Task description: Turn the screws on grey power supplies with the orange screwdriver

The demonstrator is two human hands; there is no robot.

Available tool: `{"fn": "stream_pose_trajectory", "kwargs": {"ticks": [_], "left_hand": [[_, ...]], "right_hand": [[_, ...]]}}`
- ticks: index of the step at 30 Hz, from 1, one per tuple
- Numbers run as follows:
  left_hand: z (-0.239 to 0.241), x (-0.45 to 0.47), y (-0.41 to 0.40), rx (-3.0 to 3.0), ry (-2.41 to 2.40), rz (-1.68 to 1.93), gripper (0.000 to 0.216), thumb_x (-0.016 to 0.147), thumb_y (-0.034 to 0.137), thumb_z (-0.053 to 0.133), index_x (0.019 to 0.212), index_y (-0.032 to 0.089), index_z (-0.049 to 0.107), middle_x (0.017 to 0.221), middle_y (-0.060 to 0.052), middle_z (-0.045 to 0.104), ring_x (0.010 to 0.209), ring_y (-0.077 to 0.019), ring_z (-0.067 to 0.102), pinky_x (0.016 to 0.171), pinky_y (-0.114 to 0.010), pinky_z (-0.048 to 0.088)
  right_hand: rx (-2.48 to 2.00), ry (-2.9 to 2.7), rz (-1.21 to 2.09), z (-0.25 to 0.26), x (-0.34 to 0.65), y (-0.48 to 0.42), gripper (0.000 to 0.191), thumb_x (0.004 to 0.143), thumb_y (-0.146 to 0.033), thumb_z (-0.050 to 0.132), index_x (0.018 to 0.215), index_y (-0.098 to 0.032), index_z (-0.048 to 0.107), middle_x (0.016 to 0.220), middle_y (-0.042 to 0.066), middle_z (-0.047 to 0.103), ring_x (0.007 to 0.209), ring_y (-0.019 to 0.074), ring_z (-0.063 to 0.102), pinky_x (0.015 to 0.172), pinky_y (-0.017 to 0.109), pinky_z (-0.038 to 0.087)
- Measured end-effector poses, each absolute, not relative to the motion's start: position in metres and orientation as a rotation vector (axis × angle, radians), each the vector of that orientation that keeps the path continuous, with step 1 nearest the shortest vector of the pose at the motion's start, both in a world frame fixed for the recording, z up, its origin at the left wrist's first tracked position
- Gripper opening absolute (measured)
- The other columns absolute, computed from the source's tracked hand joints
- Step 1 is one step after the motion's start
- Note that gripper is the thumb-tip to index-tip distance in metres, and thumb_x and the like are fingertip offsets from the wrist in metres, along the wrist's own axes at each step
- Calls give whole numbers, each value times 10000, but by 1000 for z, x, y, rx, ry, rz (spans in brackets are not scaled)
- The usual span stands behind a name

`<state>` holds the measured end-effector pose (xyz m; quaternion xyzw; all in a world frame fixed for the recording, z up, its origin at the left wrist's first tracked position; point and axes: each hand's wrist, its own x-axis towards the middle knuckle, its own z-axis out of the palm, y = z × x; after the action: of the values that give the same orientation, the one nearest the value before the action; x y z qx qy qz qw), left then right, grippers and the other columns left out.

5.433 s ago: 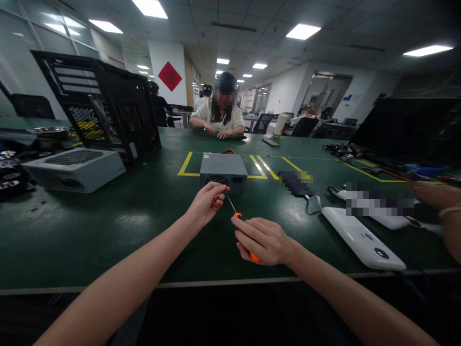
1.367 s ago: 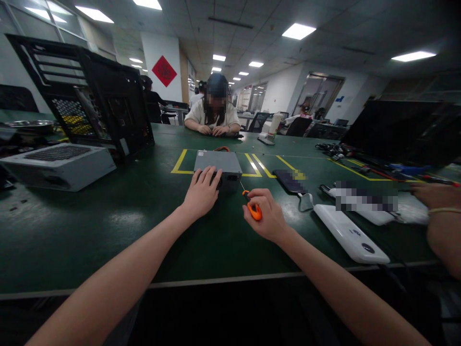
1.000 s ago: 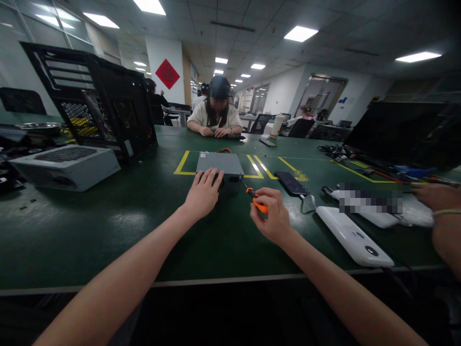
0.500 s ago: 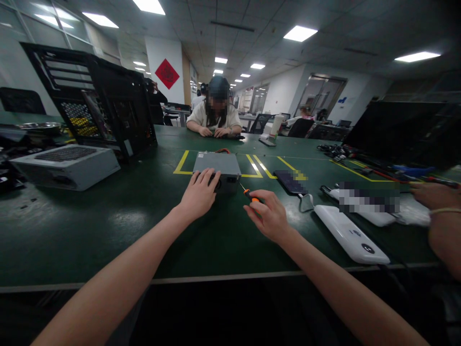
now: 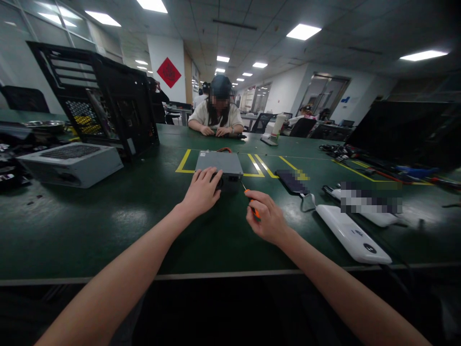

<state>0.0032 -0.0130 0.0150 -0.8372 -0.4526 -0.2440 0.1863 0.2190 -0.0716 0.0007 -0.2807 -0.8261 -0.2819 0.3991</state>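
A grey computer power supply lies on the green table, its socket side facing me and red wires behind it. My left hand grips its near left edge, with fingers across the top and the thumb down by the front face. In my right hand, closed fingers hold a screwdriver with an orange and black handle. Its thin shaft points up and left to the lower right corner of the power supply's front. Whether the tip sits in a screw is too small to tell.
A second power supply lies at left before a black computer case. To the right are a dark phone, a white power bank, cables and a black monitor. A person sits opposite.
My right hand has closed its fingers further around the screwdriver handle, which has turned. My left hand stays on the power supply. Another person's arm at far right has left the view.
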Motion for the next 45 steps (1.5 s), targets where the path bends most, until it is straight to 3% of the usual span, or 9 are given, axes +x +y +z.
{"fn": "stream_pose_trajectory", "kwargs": {"ticks": [5,10,15,20,24,30,33,38,45], "left_hand": [[15,4,-14,-2350,-1271,-711,512,833,271,495,1319,128,421,1317,-141,443,1231,-288,378,1053,-449,297],[12,3,-11,-2350,-1271,-755,508,826,255,498,1316,141,426,1306,-132,446,1212,-283,385,1055,-450,296],[10,2,-8,-2362,-1258,-802,494,827,228,483,1311,151,427,1301,-126,448,1215,-270,381,1068,-447,282],[8,2,-8,-2364,-1258,-813,500,829,222,472,1321,154,413,1306,-126,436,1229,-272,365,1073,-449,272],[7,3,-9,-2358,-1262,-811,498,830,219,467,1321,158,411,1308,-124,431,1241,-274,356,1082,-452,255],[5,5,-9,-2337,-1270,-805,503,832,224,463,1325,144,406,1306,-139,425,1243,-285,352,1079,-458,257],[5,5,-9,-2344,-1273,-808,503,832,222,463,1326,153,401,1311,-137,423,1247,-281,348,1080,-463,254],[5,5,-9,-2340,-1275,-814,510,825,216,474,1325,147,401,1316,-139,416,1252,-281,343,1085,-456,246],[4,5,-9,-2338,-1266,-799,513,828,220,472,1329,148,393,1316,-136,415,1250,-277,341,1083,-454,246]], "right_hand": [[-757,-2028,-842,1,223,-71,192,805,-177,585,959,-209,475,928,78,610,821,178,579,694,302,487],[-765,-2034,-858,0,225,-71,288,776,-103,572,1019,-219,468,1054,87,596,918,193,565,779,333,486],[-809,-2005,-898,1,224,-72,239,798,-176,600,1006,-230,496,925,65,557,836,172,553,682,285,496],[-745,-2001,-732,-1,225,-69,343,796,-61,525,1081,-225,429,1090,94,516,1012,183,540,766,305,521],[-854,-1930,-769,-3,226,-67,282,788,-143,583,1032,-243,483,1039,75,489,925,188,534,683,305,522],[-710,-2038,-650,-3,224,-67,366,780,-46,506,1085,-241,450,1097,86,512,1044,198,532,812,352,521],[-739,-2029,-693,-2,224,-67,279,790,-101,545,1020,-248,485,1044,72,547,989,199,553,781,353,524],[-725,-2001,-615,-1,224,-69,361,783,-73,522,1093,-236,436,1149,106,494,1058,204,529,757,342,540],[-709,-2021,-699,-2,224,-67,333,794,-61,517,1070,-227,432,1068,92,523,1012,193,542,772,346,536]]}}
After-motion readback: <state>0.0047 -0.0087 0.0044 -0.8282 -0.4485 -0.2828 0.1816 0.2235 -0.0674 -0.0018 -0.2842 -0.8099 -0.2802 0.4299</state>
